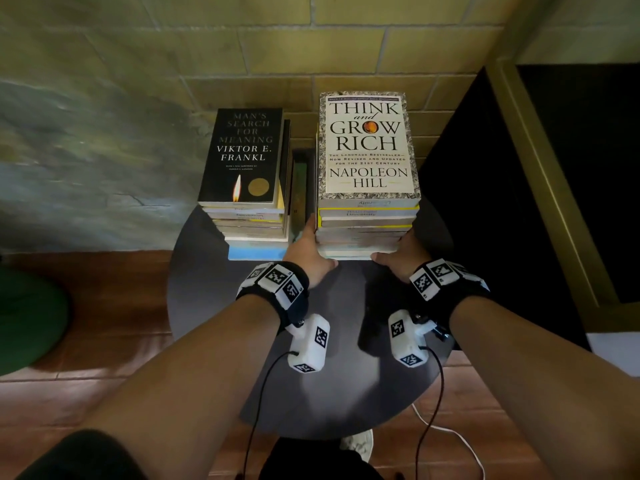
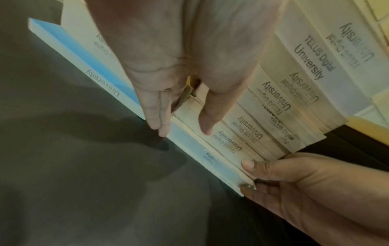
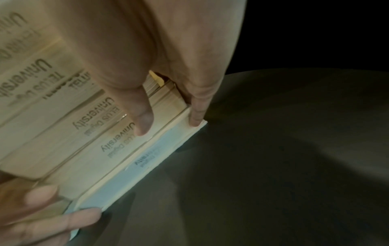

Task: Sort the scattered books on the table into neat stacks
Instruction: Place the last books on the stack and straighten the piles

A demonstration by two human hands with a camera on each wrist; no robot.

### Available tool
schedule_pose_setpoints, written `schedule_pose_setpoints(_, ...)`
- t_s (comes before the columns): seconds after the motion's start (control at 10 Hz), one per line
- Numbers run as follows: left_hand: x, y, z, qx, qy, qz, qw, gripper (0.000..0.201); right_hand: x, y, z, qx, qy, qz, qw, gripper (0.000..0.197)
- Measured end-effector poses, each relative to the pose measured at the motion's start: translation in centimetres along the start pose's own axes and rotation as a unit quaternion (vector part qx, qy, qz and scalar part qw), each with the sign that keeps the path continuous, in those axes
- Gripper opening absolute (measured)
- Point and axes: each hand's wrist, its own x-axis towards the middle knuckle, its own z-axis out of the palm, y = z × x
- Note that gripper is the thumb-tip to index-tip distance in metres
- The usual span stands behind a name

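Note:
Two book stacks stand at the back of a round dark table [image 1: 311, 393]. The left stack [image 1: 252, 226] is topped by a black "Man's Search for Meaning" [image 1: 242, 157]. A white "Think and Grow Rich" [image 1: 367, 147] tops the taller right stack [image 1: 363, 230]. My left hand [image 1: 308, 251] [image 2: 183, 128] presses straight fingers on the right stack's left side, thumb on its front. My right hand [image 1: 401, 258] [image 3: 168, 126] does the same at the right corner. A light blue book [image 2: 189, 144] [image 3: 136, 166] lies at that stack's bottom.
A dark book [image 1: 303, 188] sits low in the gap between the stacks. A brick wall [image 1: 311, 64] is right behind them. A dark cabinet [image 1: 519, 202] stands to the right, a green round object [image 1: 27, 317] on the floor to the left. A white cable [image 1: 450, 434] trails below.

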Motion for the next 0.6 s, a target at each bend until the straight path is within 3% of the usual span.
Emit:
schedule_pose_setpoints(0.3,-1.4,0.2,-1.2,0.0,-0.026,0.002,1.0,0.088,-0.8,0.1,0.0,0.033,-0.002,-0.034,0.999,0.09)
schedule_pose_setpoints(0.4,-3.3,-0.2,-2.1,0.006,-0.045,-0.013,0.999,0.075,-2.0,1.6,0.2,0.044,-0.011,-0.034,0.998,0.102)
schedule_pose_setpoints(0.5,-5.2,-2.7,-2.6,-0.005,-0.097,-0.048,0.994,0.069,-4.9,2.8,-0.1,0.065,-0.073,-0.018,0.995,0.117)
schedule_pose_setpoints(0.6,-7.5,-5.6,-2.8,-0.004,-0.138,-0.065,0.988,0.059,-9.3,4.8,0.0,0.103,-0.173,0.026,0.979,0.102)
